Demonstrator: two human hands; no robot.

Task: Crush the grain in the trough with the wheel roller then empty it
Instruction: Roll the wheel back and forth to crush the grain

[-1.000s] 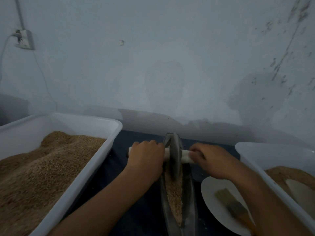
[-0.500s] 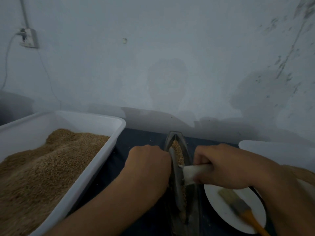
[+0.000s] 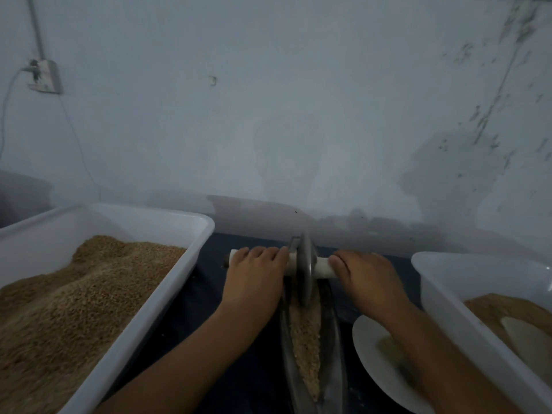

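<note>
Grip: my left hand (image 3: pixel 255 274) and right hand (image 3: pixel 366 277) curl round the roller (image 3: pixel 304 265) axle, either side, for balance.
Trough (image 3: pixel 333 348): roller at far end, grain (image 3: pixel 304 339) uncrushed.

We see dim, bluish, low-contrast light; soft shadows on the wall (image 3: pixel 298 115); wide-angle bending and blur toward the edges.

You have tan-brown grain (image 3: pixel 304 333) in a dull grey metal trough (image 3: pixel 334 354), a grey wheel roller (image 3: pixel 304 264) on a white handle (image 3: pixel 324 268), white tubs (image 3: pixel 167 291), a white plate (image 3: pixel 370 354), and a dark navy bench (image 3: pixel 191 318).
</note>
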